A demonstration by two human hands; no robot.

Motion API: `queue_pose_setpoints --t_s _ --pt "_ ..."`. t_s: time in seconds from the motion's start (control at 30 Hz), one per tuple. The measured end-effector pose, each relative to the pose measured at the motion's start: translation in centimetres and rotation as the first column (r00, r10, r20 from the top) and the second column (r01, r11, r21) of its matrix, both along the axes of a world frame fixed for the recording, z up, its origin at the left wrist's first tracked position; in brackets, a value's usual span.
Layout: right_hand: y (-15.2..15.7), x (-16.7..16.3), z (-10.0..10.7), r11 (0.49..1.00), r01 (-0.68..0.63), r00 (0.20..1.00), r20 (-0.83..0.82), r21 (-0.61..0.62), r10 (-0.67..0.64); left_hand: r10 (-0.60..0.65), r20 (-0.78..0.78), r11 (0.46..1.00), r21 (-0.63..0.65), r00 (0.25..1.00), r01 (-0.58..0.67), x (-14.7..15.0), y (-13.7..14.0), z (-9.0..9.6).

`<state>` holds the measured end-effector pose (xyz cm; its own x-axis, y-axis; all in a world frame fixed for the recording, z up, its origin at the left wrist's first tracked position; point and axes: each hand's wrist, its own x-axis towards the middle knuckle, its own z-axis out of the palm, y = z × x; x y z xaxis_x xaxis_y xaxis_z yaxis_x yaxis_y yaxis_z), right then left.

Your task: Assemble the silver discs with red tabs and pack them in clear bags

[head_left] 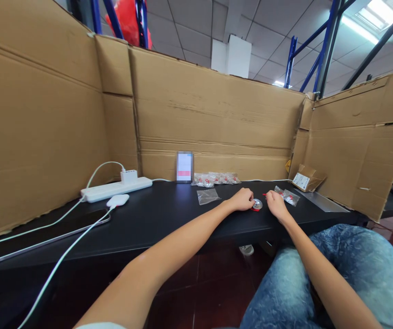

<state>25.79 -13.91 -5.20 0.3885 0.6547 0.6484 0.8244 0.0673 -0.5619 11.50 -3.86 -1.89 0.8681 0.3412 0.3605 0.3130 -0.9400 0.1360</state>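
- Clear round piece (257,204), red showing along its near edge, lay on the black table (169,214), to the right of the upright screen (184,167) and nearer the person.
- Left hand (242,199) was also right of the screen, fingers curled at the round piece's left side; whether they gripped it or only touched it, I could not tell.
- Right hand (276,204) was farther right of the screen, fingertips drawn together on a small red piece (264,195) that stuck out leftward.
- Clear packets (290,197) with red bits lay just past that hand, well right of the screen.
- Row of filled bags (217,179) sat just beside the screen's right edge.
- Flat clear bag (207,196) lay in front of the screen, slightly right.
- White power strip (117,189) stood left of the screen.
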Motion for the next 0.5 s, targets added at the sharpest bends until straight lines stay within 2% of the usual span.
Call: queue_pose_setpoints --t_s 0.13,0.3,0.5 --pt "-0.4 0.6 -0.2 1.0 0.014 0.991 -0.135 0.001 -0.014 0.088 0.019 0.996 0.004 0.996 -0.088 -0.3 0.1 -0.1" --pt "-0.8 -0.2 0.1 0.984 -0.147 0.975 -0.183 -0.101 0.127 0.25 0.037 0.968 0.008 0.967 -0.251 -0.9 0.7 -0.1" --pt "-0.7 -0.4 0.2 0.946 -0.279 0.953 -0.17 -0.168 0.251 0.293 0.007 0.956 0.0 0.956 -0.293 -1.3 0.7 0.3"
